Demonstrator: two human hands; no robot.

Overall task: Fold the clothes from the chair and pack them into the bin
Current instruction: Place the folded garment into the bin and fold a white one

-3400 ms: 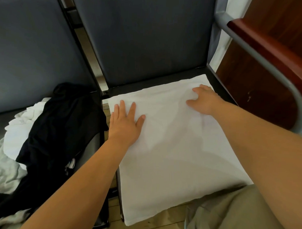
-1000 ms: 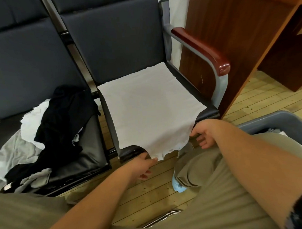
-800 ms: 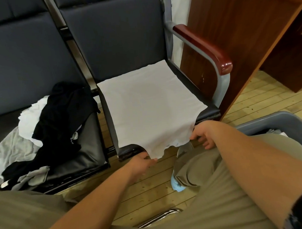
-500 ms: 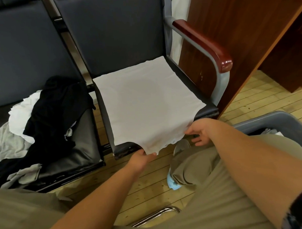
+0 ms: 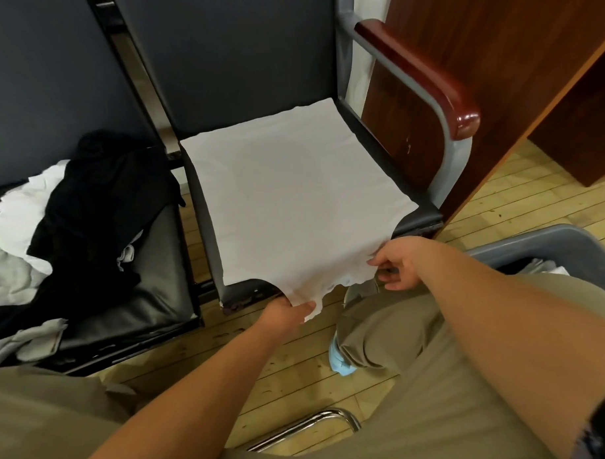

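Note:
A white garment point(image 5: 293, 202) lies flat on the seat of the right-hand dark chair point(image 5: 417, 222), its near edge hanging over the front. My left hand point(image 5: 285, 314) pinches the near left corner of that edge. My right hand point(image 5: 398, 263) pinches the near right corner, slightly lifted off the seat. The grey bin point(image 5: 535, 247) stands on the floor at the right, partly hidden by my right arm and knee, with some cloth inside. A heap of black, white and grey clothes point(image 5: 71, 216) lies on the left chair point(image 5: 152, 303).
The right chair has a red-brown armrest point(image 5: 422, 77) on a grey frame. A brown wooden cabinet point(image 5: 495, 85) stands just beyond it. My knees in khaki trousers fill the bottom. A chrome tube point(image 5: 308, 428) sits low in the middle over wooden floor.
My hands left the far part of the white garment and came to its near edge, then gripped both near corners. The edge has lifted a little in the last half second.

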